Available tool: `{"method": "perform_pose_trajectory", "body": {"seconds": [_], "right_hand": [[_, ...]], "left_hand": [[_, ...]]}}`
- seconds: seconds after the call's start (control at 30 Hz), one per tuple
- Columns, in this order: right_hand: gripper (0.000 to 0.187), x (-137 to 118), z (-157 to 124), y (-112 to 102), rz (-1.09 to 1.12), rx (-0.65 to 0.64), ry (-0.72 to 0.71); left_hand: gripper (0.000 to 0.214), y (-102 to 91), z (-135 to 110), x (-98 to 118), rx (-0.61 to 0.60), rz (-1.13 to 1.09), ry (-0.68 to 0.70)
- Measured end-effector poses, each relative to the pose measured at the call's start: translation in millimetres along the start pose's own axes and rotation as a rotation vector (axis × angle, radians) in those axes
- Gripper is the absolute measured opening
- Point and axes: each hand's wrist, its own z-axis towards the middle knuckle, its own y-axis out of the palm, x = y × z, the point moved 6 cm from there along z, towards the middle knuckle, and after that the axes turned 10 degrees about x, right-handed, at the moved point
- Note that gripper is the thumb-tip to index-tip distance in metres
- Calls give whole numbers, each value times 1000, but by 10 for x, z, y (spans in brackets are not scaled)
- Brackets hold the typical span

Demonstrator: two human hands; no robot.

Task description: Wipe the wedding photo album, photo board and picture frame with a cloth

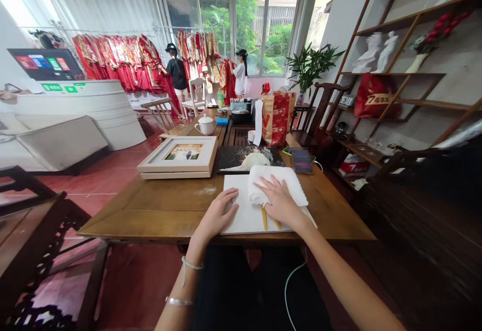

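A white rectangular board or sheet [241, 219] lies at the front edge of the table. My left hand [220, 214] rests on its left side, fingers stretched forward and holding nothing that I can see. A folded white towel [295, 190] covers the board's upper right part. Pressed flat on the towel is my right hand [280, 199], its fingers spread. Two tapered, yellowish pieces stick out from under the towel: the left yellowish piece [264, 218] shows more, while my right hand partly hides the other. What they are, I cannot tell.
Beyond the board lies a dark photo panel [233, 156]. Left of it are stacked picture frames [150, 162] and a white lidded cup [205, 126]. A phone [302, 162], a paper bag [276, 117] and a cable [288, 291] are nearby. Two people stand by the garment racks.
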Motion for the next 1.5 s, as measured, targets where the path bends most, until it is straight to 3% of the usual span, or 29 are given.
{"method": "perform_pose_trajectory", "body": {"seconds": [0.17,0.33,0.47,0.6,0.73,0.87,1.0,1.23,1.33,1.4,1.5], "right_hand": [[86,-367,-630,-167,124,-124,-208],[81,-248,-1077,-468,330,-296,-222],[53,175,-940,-502,503,-308,-116],[53,569,-483,-382,456,-112,-7],[62,608,-47,-219,219,-35,-15],[72,501,121,-136,-33,-8,-12],[78,420,-94,-170,-101,21,8],[92,137,-1067,-392,-109,-52,-57],[93,41,-1349,-488,-72,-88,-62],[89,52,-1350,-517,-46,-97,-61],[84,212,-1052,-490,-43,-81,-26]], "left_hand": [[37,1,-5,0,7,6,-6],[37,-17,-9,34,-4,8,-3],[38,-19,-8,38,-16,2,13],[38,-18,-6,20,-26,5,10],[39,-15,-5,11,-28,7,3],[38,-1,-3,5,-23,11,7],[38,5,0,-3,-19,15,0],[36,-11,-7,1,7,-2,3],[36,-10,-9,2,9,-11,10],[36,-10,-8,6,2,-12,12],[37,-19,-6,20,-6,-7,15]]}}
